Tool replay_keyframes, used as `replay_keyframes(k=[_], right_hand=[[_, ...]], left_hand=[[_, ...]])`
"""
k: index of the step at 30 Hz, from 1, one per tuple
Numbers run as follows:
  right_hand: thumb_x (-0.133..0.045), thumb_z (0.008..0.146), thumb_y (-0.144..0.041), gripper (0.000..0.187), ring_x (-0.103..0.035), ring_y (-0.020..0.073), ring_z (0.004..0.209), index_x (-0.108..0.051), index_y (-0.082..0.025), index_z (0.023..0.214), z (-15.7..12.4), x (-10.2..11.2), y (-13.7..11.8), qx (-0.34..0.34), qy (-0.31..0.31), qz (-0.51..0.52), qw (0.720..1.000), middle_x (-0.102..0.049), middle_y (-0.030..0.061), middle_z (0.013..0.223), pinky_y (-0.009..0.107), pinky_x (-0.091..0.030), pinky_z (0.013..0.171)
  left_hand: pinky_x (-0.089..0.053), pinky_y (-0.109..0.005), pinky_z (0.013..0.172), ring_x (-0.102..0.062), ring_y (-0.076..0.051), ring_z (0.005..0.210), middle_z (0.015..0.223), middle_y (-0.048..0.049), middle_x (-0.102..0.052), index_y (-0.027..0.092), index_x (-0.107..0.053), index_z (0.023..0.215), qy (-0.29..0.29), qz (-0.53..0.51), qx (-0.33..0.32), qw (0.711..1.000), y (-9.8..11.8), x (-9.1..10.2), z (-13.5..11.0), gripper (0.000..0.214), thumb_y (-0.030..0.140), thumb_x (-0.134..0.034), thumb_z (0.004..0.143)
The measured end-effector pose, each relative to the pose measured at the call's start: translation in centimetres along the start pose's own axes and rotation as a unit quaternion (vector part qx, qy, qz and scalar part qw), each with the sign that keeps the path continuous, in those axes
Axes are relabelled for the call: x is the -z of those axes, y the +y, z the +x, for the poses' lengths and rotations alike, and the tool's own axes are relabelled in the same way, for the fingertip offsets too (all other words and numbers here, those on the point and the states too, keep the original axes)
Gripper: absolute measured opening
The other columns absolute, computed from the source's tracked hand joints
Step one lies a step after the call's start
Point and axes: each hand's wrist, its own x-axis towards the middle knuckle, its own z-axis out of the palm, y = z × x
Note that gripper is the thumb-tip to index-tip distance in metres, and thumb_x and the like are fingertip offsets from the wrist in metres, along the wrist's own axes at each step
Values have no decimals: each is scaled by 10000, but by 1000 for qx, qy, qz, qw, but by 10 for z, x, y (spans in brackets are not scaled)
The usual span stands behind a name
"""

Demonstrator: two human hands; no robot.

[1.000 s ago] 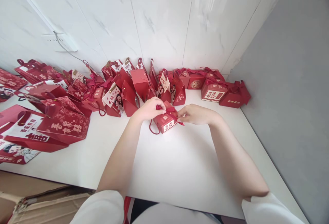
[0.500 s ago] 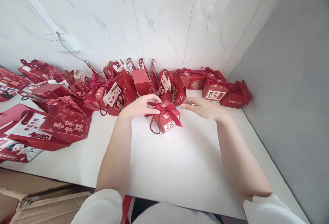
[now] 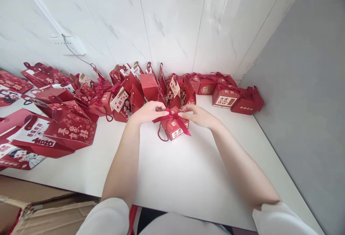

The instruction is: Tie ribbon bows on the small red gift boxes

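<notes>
A ribbon point(image 3: 172, 114) is pinched from both sides on top of a small red box point(image 3: 176, 131), just above the middle of the frame.

The left hand point(image 3: 149, 112) is closed with thumb and fingertips on the ribbon's left loop, and the right hand point(image 3: 198, 115) is closed the same way on its right loop; one ribbon tail is draped down the box front. The box is set on the white table point(image 3: 188, 177), whose bare surface is spread wide below and to the lower right of it, as far as the near edge at the bottom. Just behind the hands, standing red gift bags point(image 3: 151, 87) are crowded against the tiled wall point(image 3: 172, 19). A row of finished boxes point(image 3: 225, 96) is lined up at the upper right, against the grey panel point(image 3: 304, 102) by which the table's right edge is bounded. Larger red bags point(image 3: 70, 129) are heaped at the left, above a cardboard carton point(image 3: 40, 213).
</notes>
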Motion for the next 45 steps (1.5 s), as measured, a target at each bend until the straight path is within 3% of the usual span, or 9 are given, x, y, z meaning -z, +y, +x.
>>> replay_keyframes(k=[8, 16, 23, 27, 30, 35, 38, 40, 45], right_hand=[[-618, 801, -379, 201, -598, 212, 976, -605, -179, 804, 2, -1, -4, 21, 52, 16, 998, -645, 76, 1087, 377, -419, 916], [-600, 815, -347, 168, -597, 199, 979, -614, -182, 840, 6, -11, -3, 46, 96, 13, 994, -661, 69, 1073, 363, -428, 903], [-581, 841, -349, 170, -602, 176, 915, -631, -186, 849, 6, -16, -7, 69, 121, 0, 990, -682, 49, 1001, 321, -432, 853], [-552, 864, -383, 202, -590, 155, 743, -613, -191, 872, 4, -15, -6, 56, 102, 10, 993, -673, 11, 824, 294, -447, 739], [-549, 869, -339, 154, -596, 154, 744, -595, -193, 882, 3, -13, -8, 70, 106, 4, 992, -669, 7, 833, 288, -454, 742], [-534, 904, -301, 138, -585, 190, 860, -600, -194, 960, -8, -18, -26, 150, 188, -129, 962, -638, 61, 949, 308, -448, 798], [-506, 935, -329, 183, -581, 211, 854, -626, -198, 978, -17, -39, -41, 190, 132, -240, 943, -641, 75, 921, 330, -440, 807], [-562, 905, -311, 227, -584, 243, 943, -615, -196, 1094, -21, -60, -46, 209, 76, -312, 924, -648, 101, 1051, 350, -441, 834], [-401, 948, -129, 312, -606, 269, 905, -595, -163, 1190, -24, -99, -47, 129, 56, -442, 886, -653, 153, 1032, 371, -459, 729]], left_hand=[[-409, -247, 621, -537, -123, 666, 749, 19, -621, 180, -640, 769, 3, 10, -28, 1000, 18, 3, -10, 281, 459, -609, 783], [-480, -300, 699, -616, -176, 776, 840, -43, -674, 163, -642, 862, -35, -68, 22, 997, 2, -2, -3, 357, 451, -737, 674], [-405, -265, 596, -533, -135, 663, 720, -1, -602, 161, -634, 781, -17, -38, 26, 999, 1, -9, 1, 331, 490, -651, 757], [-446, -268, 643, -572, -150, 728, 797, -14, -620, 172, -633, 935, -7, -61, 25, 998, 0, -11, 4, 369, 453, -708, 709], [-460, -268, 670, -587, -157, 766, 846, -14, -625, 206, -638, 1064, 0, -48, 14, 999, 0, -11, 5, 446, 443, -720, 695], [-430, -261, 607, -569, -147, 658, 714, 0, -631, 182, -681, 852, -28, -25, 20, 999, 1, -8, 4, 312, 473, -646, 747], [-421, -254, 578, -557, -134, 619, 671, 8, -611, 165, -634, 775, -29, -67, 21, 997, 0, -8, 4, 254, 416, -651, 740], [-419, -252, 564, -557, -133, 613, 672, 4, -614, 163, -623, 761, -31, -83, 23, 996, -1, -8, 5, 254, 414, -651, 740], [-452, -259, 601, -598, -156, 701, 759, -19, -663, 171, -654, 798, -18, -62, 31, 997, 0, -10, 5, 315, 482, -651, 749]])
